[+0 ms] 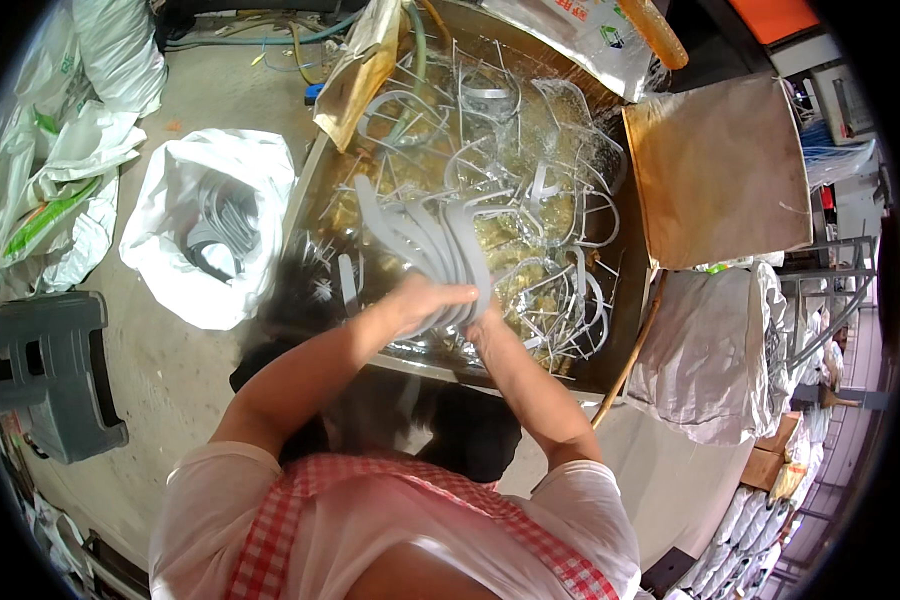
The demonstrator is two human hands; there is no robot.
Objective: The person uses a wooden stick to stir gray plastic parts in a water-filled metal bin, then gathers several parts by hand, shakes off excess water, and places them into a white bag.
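Over the near side of a water-filled tank [615, 372], my left hand [417, 303] is closed around a stack of curved grey plastic strips [425, 238]. The strips lie nested together, their far ends fanning out away from me. At the lower right end of the stack, my right hand [484, 322] grips it too, its fingers mostly hidden behind the strips. In the water beyond, several curved plastic pieces with thin sprue rods [570, 205] float in a tangle. One loose grey strip [348, 284] is to the left of my left hand.
Left of the tank, an open white sack [160, 225] holds more grey strips [232, 215]. A grey plastic step stool [65, 375] stands at far left. Cardboard [720, 170] leans at the tank's right edge above a pale sack [705, 350]. A green hose [417, 60] enters the water.
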